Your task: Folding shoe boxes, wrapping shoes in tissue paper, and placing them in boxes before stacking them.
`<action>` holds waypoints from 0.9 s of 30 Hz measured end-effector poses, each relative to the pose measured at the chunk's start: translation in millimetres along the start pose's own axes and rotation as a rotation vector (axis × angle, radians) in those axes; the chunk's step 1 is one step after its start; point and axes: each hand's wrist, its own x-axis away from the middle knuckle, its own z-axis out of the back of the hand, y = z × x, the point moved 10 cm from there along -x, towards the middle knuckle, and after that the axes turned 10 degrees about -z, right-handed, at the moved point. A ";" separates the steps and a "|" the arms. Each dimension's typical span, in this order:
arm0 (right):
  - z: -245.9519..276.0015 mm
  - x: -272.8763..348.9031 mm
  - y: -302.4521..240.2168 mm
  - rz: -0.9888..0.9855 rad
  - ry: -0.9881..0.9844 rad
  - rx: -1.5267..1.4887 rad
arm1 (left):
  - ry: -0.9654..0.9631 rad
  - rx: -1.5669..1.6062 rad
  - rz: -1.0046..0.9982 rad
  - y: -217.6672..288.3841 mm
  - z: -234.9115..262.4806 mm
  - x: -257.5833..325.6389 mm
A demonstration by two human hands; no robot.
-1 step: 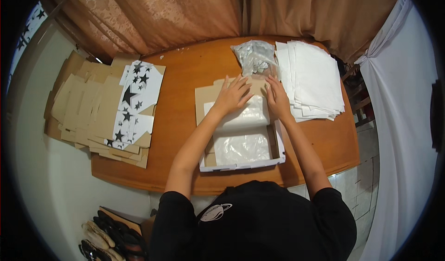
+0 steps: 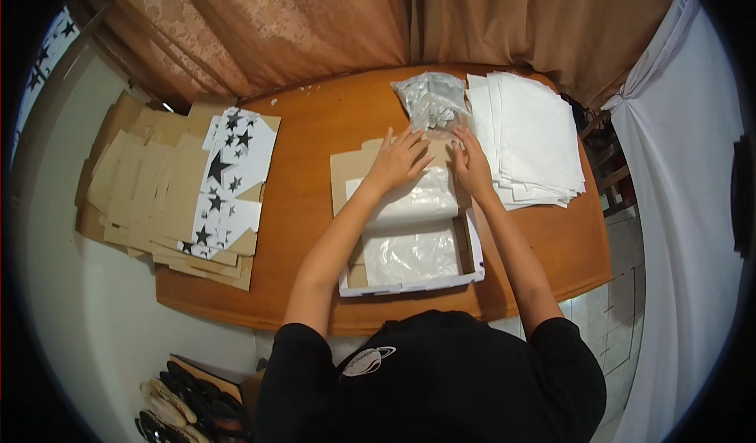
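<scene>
An open cardboard box, white outside and brown inside, stands in front of me with its brown lid folded back on the far side. A translucent whitish plastic sheet or bag lies in the box and runs up over the lid. My left hand rests at the top of the plastic and lid, fingers spread. On the right edge of the lid is my right hand, its fingers stretched out and apart. Neither hand grips anything. Just beyond the fingertips sits a clear plastic bag with greyish contents.
At the left, flattened brown cardboard boxes are piled, with a white star-printed one on top. White sheets are stacked at the far right of the wooden table. Shoes lie low at the left.
</scene>
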 end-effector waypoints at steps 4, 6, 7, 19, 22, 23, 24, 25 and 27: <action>-36.2 -52.4 64.4 -0.179 -0.211 -0.024 | -0.121 0.041 0.121 -49.0 -37.8 -41.7; -62.2 -73.9 95.4 -0.327 -0.391 -0.011 | -0.266 0.279 0.321 -86.1 -71.3 -39.0; -72.1 -78.9 113.6 -0.328 -0.431 -0.075 | -0.265 0.276 0.311 -90.0 -81.3 -41.8; -140.6 -85.0 187.2 -0.796 -0.590 -0.487 | -0.378 0.315 0.462 -96.9 -110.2 -20.9; -123.6 -82.5 178.1 -0.585 -0.591 -0.224 | -0.231 0.239 0.412 -89.2 -94.7 -28.7; -102.4 -82.9 170.5 -0.437 -0.452 -0.111 | -0.234 0.244 0.410 -85.8 -94.6 -28.5; -81.1 -81.0 151.7 -0.284 -0.317 0.001 | -0.111 0.225 0.345 -80.0 -78.8 -32.5; -73.1 -72.5 136.6 -0.282 -0.327 0.001 | 0.013 0.203 0.286 -75.2 -61.6 -31.5; -41.1 -58.8 90.0 -0.250 -0.255 -0.021 | 0.121 0.190 0.279 -74.3 -44.4 -22.5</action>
